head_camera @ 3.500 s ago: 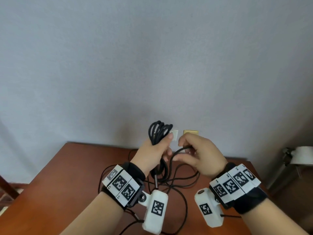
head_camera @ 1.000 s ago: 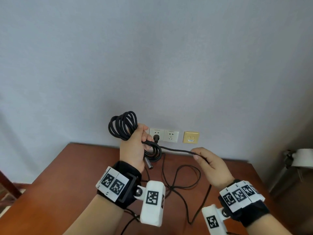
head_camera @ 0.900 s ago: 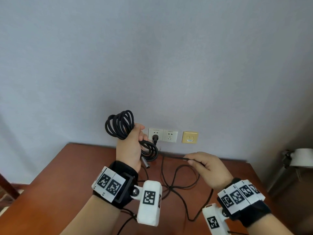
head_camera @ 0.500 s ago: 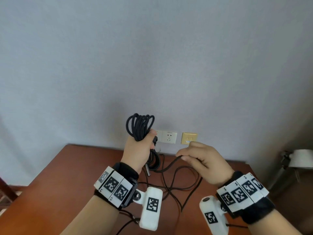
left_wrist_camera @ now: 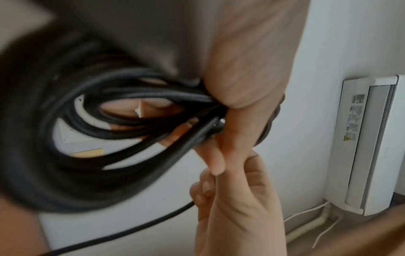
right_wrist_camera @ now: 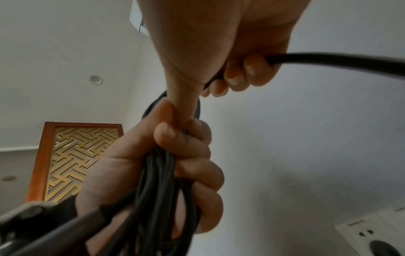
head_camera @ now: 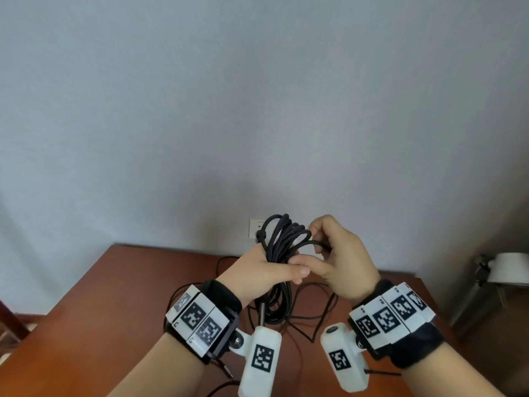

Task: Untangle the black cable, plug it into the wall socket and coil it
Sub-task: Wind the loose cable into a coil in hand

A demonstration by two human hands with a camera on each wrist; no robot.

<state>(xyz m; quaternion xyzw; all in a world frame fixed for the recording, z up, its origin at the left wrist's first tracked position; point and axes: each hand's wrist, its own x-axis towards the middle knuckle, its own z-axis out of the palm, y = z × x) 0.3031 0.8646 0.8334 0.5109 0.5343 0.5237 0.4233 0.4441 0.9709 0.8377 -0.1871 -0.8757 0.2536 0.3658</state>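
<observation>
Gripping the black cable [head_camera: 282,242] coil, left hand [head_camera: 263,275] meets right hand [head_camera: 342,262].

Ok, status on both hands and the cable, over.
Left hand grips coiled black cable. Right hand pinches the next strand. Slack on table, uncoiled. Nothing in the way.

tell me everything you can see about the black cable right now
The black cable is round, matte and looks braided. Most of it is gathered into a bundle of several loops that the left hand grips around the middle, raised above the wooden table. The right hand pinches one strand leading into the bundle. A metal-tipped end hangs below the left hand, and slack loops lie on the table. Its plug sits in the white wall socket.
</observation>
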